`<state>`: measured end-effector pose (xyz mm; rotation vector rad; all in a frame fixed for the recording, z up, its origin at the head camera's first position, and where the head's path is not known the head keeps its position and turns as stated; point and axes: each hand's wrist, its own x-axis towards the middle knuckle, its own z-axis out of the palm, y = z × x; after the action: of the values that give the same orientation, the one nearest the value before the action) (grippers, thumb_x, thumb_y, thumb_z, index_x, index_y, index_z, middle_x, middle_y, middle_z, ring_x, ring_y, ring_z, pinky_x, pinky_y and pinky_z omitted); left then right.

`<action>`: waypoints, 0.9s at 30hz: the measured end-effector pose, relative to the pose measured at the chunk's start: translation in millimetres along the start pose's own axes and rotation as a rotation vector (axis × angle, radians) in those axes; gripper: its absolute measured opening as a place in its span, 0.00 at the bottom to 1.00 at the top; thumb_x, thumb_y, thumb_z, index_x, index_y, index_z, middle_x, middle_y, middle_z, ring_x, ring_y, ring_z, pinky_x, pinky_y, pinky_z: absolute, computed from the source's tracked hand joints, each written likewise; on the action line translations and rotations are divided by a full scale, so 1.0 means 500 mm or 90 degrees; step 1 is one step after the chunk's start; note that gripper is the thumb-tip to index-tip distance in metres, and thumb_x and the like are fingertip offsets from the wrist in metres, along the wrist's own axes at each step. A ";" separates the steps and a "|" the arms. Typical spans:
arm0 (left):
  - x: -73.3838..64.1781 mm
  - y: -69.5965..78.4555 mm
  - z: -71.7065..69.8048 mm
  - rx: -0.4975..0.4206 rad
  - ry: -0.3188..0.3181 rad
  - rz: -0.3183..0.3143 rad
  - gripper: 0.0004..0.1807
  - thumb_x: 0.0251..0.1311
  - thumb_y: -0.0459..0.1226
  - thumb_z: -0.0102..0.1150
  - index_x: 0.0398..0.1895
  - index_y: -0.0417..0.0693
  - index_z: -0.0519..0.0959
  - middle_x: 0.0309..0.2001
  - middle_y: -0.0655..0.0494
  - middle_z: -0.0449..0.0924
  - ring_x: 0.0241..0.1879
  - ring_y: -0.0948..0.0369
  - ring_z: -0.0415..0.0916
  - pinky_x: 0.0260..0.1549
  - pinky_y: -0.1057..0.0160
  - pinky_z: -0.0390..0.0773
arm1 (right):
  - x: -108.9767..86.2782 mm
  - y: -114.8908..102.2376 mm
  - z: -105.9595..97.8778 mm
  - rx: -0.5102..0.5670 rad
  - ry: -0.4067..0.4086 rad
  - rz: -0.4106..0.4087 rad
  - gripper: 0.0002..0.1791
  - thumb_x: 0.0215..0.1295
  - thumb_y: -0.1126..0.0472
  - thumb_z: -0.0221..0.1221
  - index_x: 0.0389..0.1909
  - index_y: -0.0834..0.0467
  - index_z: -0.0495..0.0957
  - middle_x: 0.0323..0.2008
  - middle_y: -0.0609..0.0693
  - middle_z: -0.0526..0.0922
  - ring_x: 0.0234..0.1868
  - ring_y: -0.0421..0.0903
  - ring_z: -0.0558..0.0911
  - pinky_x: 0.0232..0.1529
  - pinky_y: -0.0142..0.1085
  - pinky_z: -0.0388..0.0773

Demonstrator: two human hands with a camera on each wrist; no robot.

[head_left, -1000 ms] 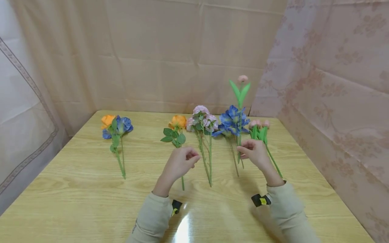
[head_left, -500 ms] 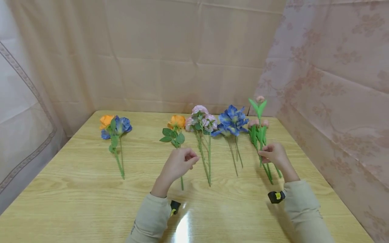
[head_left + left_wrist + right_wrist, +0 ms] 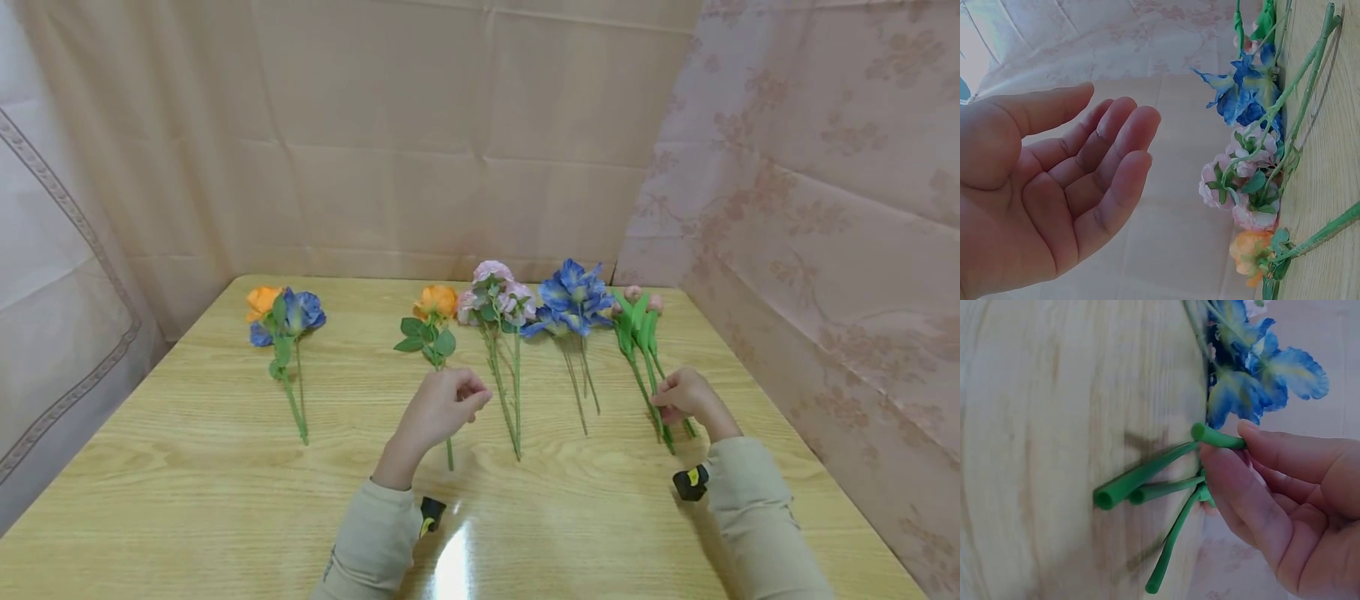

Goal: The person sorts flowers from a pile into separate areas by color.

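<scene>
My right hand (image 3: 692, 398) pinches the stem of a pink tulip (image 3: 1219, 437) between thumb and fingers, just above the table at the right. Beneath it other pink tulips (image 3: 637, 333) lie with green leaves and stems pointing toward me; the right wrist view shows their cut stem ends. My left hand (image 3: 444, 404) hovers over the stem of an orange rose (image 3: 435, 302) and holds nothing. In the left wrist view that hand's palm (image 3: 1041, 206) faces the camera, fingers loosely bent and apart from the thumb.
Blue irises (image 3: 573, 300) and pale pink flowers (image 3: 495, 292) lie in groups between my hands. Far left, a second orange rose (image 3: 264, 302) lies beside a blue flower (image 3: 303, 311). Curtains (image 3: 375, 167) hang behind the wooden table (image 3: 225, 500).
My right hand has carried the pink tulip rightward from in front of the irises and lowered it onto the other tulips. The left hand has stayed in place.
</scene>
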<state>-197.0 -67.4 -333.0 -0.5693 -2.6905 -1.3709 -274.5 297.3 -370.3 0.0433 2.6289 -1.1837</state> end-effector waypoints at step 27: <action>-0.001 -0.010 0.002 0.016 -0.016 -0.001 0.07 0.59 0.35 0.55 0.30 0.40 0.78 0.23 0.56 0.75 0.19 0.60 0.74 0.20 0.66 0.72 | 0.010 0.013 0.006 0.034 -0.001 0.039 0.06 0.55 0.73 0.55 0.25 0.75 0.72 0.13 0.53 0.75 0.15 0.45 0.78 0.22 0.38 0.78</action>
<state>-198.0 -69.5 -337.4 -0.5876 -2.7245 -1.3368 -277.7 299.0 -378.3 0.1324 2.5748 -1.2323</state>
